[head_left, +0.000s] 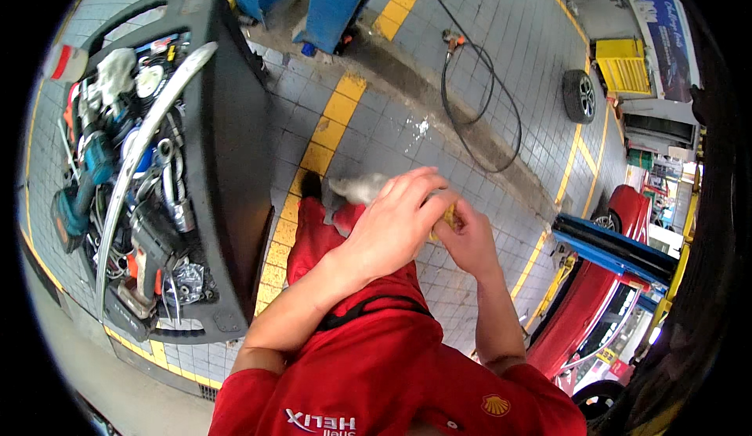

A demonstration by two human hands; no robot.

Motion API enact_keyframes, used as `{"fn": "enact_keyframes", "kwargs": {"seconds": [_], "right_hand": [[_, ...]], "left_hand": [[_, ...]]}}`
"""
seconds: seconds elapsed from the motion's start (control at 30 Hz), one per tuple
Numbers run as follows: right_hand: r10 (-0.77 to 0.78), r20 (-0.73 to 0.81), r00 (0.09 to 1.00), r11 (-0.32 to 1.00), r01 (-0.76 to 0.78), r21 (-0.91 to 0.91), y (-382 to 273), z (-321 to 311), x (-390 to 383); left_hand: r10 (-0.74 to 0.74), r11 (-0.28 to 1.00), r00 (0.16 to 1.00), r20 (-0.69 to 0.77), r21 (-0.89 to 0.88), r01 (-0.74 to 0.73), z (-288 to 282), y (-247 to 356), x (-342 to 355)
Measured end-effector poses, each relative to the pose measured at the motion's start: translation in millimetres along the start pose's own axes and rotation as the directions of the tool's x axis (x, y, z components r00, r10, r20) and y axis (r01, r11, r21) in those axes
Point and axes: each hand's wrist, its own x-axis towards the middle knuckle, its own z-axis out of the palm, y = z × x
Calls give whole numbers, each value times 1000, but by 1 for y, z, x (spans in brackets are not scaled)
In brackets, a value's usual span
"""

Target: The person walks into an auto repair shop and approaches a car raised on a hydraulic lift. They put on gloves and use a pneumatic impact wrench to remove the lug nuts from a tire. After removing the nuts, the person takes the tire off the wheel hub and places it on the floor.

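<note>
My left hand [398, 218] and my right hand [468, 240] meet in front of my waist, bare, with the fingers curled toward each other. Between them shows a small yellow thing [452, 217], mostly covered by the right fingers; its kind is hidden. The left hand lies back upward, its fingers bent over toward the right one, and what is under its palm does not show. Just beyond the left knuckles is a blurred greyish-white thing [360, 188], perhaps cloth; I cannot tell whether the hand touches it.
To my left stands a black tool cart [227, 146], heaped with wrenches, a teal power tool [98, 158] and a cordless drill [153, 240]. A long curved silver strip [129, 162] lies across it. Ahead are blue posts [337, 5] and a looped hose [446, 91]. A red car [576, 311] stands right.
</note>
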Motion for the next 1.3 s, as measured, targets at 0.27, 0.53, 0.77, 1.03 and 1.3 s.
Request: {"fn": "enact_keyframes", "kwargs": {"seconds": [0.27,0.53,0.77,1.03,1.3], "right_hand": [[183,41,982,863,-180,471,81,-27,91],[373,-31,928,881,-343,326,167,-104,199],[-12,-291,957,997,-12,-80,164,-189,297],[-127,-322,938,987,88,-134,189,-263,404],[-199,-286,937,964,133,-232,195,-346,564]], "left_hand": [[1,975,970,244,216,-56,80,-63,67],[-125,925,901,416,377,-45,162,-146,198],[-504,723,753,422,683,102,209,-253,322],[-847,420,493,198,-318,850,259,-273,470],[-835,-170,342,431,-793,585,284,-381,636]]}}
